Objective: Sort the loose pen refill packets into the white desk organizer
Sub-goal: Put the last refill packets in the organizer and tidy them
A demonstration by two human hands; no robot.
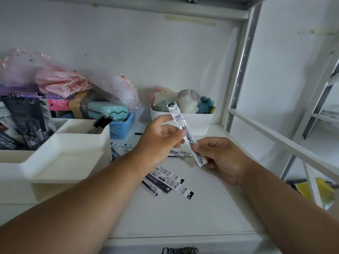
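Both hands hold one long clear pen refill packet (177, 116) above the white shelf, tilted with its top end up and to the left. My left hand (159, 136) pinches its middle, and my right hand (220, 156) pinches its lower end. Several loose refill packets (170, 180) lie on the shelf below my left wrist, and more packets (122, 146) lie farther back beside the organizer. The white desk organizer (60, 158) stands at the left with stepped open compartments; a black clip-like object (102, 120) sticks out of its back compartment.
A blue mesh basket (121, 129) with a mint case sits behind the organizer. A white tub (201, 123) of soft items stands at the back centre. Dark packets and pink bags pile up at the far left. A white shelf rail (275, 138) crosses at the right.
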